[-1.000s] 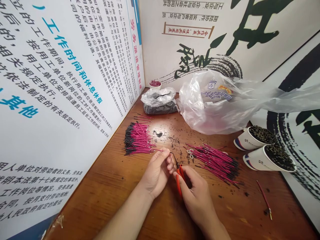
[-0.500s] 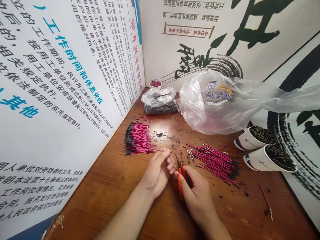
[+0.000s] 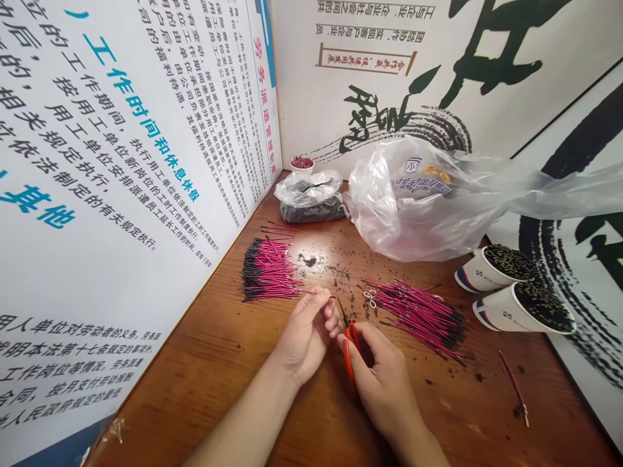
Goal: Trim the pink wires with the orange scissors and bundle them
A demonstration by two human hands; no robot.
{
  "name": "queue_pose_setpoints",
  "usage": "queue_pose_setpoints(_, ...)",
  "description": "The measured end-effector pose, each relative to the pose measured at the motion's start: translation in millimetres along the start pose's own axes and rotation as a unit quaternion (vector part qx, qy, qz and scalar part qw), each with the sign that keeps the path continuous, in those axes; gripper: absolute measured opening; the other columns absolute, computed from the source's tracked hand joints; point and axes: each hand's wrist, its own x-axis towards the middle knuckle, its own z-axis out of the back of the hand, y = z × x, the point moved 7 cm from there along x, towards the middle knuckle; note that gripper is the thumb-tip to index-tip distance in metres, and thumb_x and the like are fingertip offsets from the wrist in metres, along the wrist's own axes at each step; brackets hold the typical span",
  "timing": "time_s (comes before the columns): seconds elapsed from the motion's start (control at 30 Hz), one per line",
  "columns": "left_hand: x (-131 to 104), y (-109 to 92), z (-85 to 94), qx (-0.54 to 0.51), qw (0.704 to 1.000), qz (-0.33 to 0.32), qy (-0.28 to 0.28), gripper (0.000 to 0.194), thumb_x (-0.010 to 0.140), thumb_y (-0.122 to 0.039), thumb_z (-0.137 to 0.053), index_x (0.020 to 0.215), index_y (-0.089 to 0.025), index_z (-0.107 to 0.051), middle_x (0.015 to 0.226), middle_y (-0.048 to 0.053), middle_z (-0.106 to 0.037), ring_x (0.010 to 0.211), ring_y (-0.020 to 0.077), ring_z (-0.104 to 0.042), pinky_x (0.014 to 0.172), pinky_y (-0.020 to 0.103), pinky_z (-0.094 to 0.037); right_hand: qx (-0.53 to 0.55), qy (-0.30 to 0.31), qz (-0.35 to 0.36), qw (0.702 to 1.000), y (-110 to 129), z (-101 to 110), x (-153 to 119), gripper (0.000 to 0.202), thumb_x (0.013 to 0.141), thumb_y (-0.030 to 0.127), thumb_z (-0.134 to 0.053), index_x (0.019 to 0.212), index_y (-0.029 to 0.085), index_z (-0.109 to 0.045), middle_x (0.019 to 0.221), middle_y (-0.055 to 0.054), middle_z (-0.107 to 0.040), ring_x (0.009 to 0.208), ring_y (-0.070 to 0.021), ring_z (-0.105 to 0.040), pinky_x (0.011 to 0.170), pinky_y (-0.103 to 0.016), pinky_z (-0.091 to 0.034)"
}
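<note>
My left hand (image 3: 309, 334) pinches a thin red wire (image 3: 308, 292) between thumb and fingers; its black tip pokes out toward the right. My right hand (image 3: 382, 373) is closed around the orange handles of a pair of scissors (image 3: 351, 350). The dark blades point up and left, close beside the wire's black end; whether they touch it I cannot tell. Left of my hands lies a bundle of red wires with black ends (image 3: 270, 269). To the right a second pile of such wires (image 3: 418, 314) fans out, with a small white looped tie (image 3: 370, 298) at its edge.
Two tilted paper cups (image 3: 496, 316) of small black bits are at the right. A large clear plastic bag (image 3: 418, 201), a small bag of black pieces (image 3: 311, 201) and a cup of red bits (image 3: 302, 163) sit behind. Black scraps and a single wire (image 3: 513, 386) lie on the table.
The scissors' blades have tilted slightly left, nearer the wire's black end. My left hand stays in place with the wire.
</note>
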Motion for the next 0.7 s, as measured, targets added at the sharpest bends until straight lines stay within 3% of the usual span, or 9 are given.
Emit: queue_pose_setpoints(0.7,0.3,0.3,0.6,-0.008,1.0,0.0,0.0,0.038,0.071,-0.032,-0.08,0.076,-0.018,-0.045,0.06,-0.007,-0.046,0.049,0.0044,-0.04,0.048,0.018,-0.033,0.01,-0.006,0.001,1.0,0.5,0.7,-0.2,0.017,0.093,0.026,-0.049,0.08,0.02,-0.058,0.073,0.0,-0.061,0.065,-0.0139,-0.055,0.06,-0.021,-0.042)
